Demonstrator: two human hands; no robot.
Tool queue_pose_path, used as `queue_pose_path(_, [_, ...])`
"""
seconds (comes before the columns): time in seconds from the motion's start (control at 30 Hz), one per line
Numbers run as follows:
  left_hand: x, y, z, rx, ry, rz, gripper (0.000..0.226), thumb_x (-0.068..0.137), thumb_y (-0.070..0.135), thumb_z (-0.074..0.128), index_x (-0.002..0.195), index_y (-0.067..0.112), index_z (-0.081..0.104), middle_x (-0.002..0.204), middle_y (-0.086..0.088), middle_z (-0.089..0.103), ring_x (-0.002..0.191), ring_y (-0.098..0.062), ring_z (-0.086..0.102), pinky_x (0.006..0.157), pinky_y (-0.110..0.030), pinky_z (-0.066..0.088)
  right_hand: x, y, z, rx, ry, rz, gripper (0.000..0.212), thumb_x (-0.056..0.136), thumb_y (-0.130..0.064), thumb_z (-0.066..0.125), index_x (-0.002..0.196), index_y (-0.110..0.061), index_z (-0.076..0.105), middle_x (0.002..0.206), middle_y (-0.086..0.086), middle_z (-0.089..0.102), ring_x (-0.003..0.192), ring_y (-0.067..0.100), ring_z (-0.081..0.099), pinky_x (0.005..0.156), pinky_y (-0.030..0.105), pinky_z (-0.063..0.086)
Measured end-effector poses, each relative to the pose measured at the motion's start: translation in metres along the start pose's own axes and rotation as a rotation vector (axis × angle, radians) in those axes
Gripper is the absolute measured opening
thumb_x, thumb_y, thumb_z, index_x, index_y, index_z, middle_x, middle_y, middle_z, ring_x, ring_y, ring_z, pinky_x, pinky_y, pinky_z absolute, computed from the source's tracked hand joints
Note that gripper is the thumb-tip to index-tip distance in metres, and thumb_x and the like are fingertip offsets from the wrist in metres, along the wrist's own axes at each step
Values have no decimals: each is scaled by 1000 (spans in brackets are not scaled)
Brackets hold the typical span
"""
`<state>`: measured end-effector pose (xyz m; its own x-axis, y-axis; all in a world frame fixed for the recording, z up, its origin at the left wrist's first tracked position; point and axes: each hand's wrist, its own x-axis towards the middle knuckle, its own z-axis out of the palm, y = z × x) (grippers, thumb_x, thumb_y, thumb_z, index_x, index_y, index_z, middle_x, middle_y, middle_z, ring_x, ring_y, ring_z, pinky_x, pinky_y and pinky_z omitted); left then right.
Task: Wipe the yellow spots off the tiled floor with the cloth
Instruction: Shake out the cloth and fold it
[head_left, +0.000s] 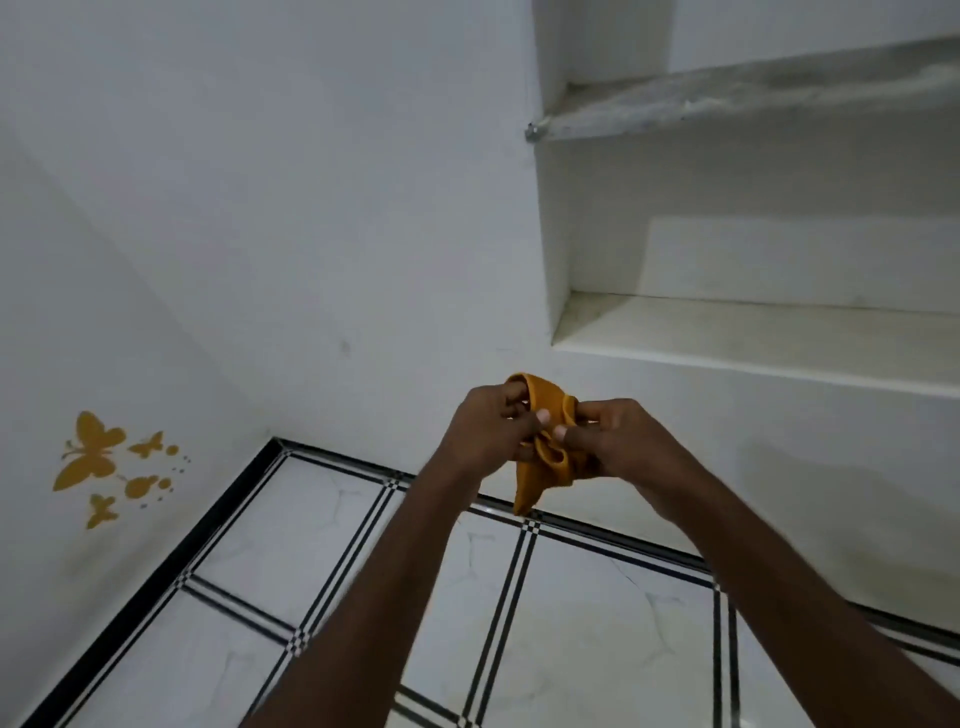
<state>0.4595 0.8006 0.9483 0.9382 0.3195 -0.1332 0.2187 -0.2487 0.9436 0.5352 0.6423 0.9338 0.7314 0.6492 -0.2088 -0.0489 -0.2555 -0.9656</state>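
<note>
A mustard-yellow cloth (540, 457) is bunched between both hands, held up in the air in front of the white wall. My left hand (485, 428) pinches its upper left folds and my right hand (615, 441) grips its right side; a corner of the cloth hangs down below them. Beneath my arms lies the white tiled floor (291, 525) with black striped lines. No yellow spots show on the part of the floor that I can see.
White walls meet in a corner at the left. Yellow butterfly stickers (98, 462) sit low on the left wall. Built-in white shelves (753, 332) fill a recess at the right, with a grey stone shelf (727, 101) above. A black skirting strip (171, 551) edges the floor.
</note>
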Motion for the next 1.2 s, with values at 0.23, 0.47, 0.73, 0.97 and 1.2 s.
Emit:
queue_pose_path(0.23, [-91, 55, 57, -305, 239, -67, 27, 96, 14, 65, 120, 2, 68, 99, -15, 76, 84, -21, 75, 71, -29, 60, -92, -18, -71, 96, -109, -38, 24, 104, -8, 50, 107, 6, 69, 97, 27, 75, 89, 38, 76, 76, 42, 63])
queue_pose_path(0.47, [-162, 75, 106, -363, 155, -100, 30, 93, 17, 69, 122, 11, 68, 109, -14, 75, 93, -20, 73, 76, -29, 58, -163, -38, -115, 37, 122, -51, 29, 98, -3, 44, 102, -7, 73, 96, 20, 74, 82, 28, 72, 69, 38, 62])
queue_pose_path(0.73, [-223, 84, 166, 283, 313, -75, 81, 76, 29, 84, 146, 24, 43, 141, -5, 54, 126, -20, 54, 102, -43, 52, -232, -70, -127, -240, 114, -278, 12, 92, -12, 55, 98, -16, 64, 74, 11, 62, 72, 22, 61, 69, 38, 56])
queue_pose_path(0.97, [-291, 112, 216, 320, 433, 251, 5, 88, 17, 70, 87, 15, 75, 74, -4, 71, 61, -9, 63, 59, -20, 50, -317, -77, -132, -401, 166, -527, 35, 91, -9, 53, 115, -29, 67, 70, 12, 67, 67, 25, 67, 63, 33, 63])
queue_pose_path(1.2, [-381, 131, 206, 354, 472, 250, 20, 87, 12, 63, 69, 18, 70, 60, 3, 67, 61, -13, 66, 64, -30, 57, -410, -63, -174, -767, 131, -542, 21, 86, -13, 60, 102, -17, 72, 85, 4, 75, 78, 18, 70, 65, 27, 54])
